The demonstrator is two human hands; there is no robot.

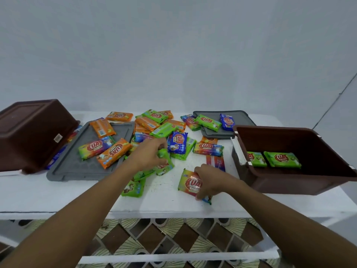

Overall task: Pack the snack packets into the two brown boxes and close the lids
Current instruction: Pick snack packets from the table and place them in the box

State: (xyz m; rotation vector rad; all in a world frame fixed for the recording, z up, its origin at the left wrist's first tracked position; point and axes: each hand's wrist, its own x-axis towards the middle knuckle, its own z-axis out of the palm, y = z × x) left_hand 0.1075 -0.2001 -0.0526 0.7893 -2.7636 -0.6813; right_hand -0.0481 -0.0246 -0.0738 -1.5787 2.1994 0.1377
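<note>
Setting: white wall behind a white tabletop (58,194); patterned floor tiles show below its front edge.
Loose stock: snack packets (154,128) in orange, green, blue and rainbow wrappers lie scattered across the middle, some spilling onto both grey lids.
Right brown box (289,186): open and tipped toward the person, probably so packets can be laid in flat; two green packets (282,159) already lie side by side on its floor.
Left brown box (32,132): upside down at the far left, one edge propped on packets and the left grey lid (77,169); nothing packed in it yet.
Right grey lid (212,133): behind the right box, carrying a few packets.
Left hand (152,153): fingers curled round a green packet (164,154) at the pile's near edge.
Right hand (210,180): thumb and fingers pinch a rainbow packet (188,183) lying near the right box.
Progress: early; most packets are loose and both lids are off.
</note>
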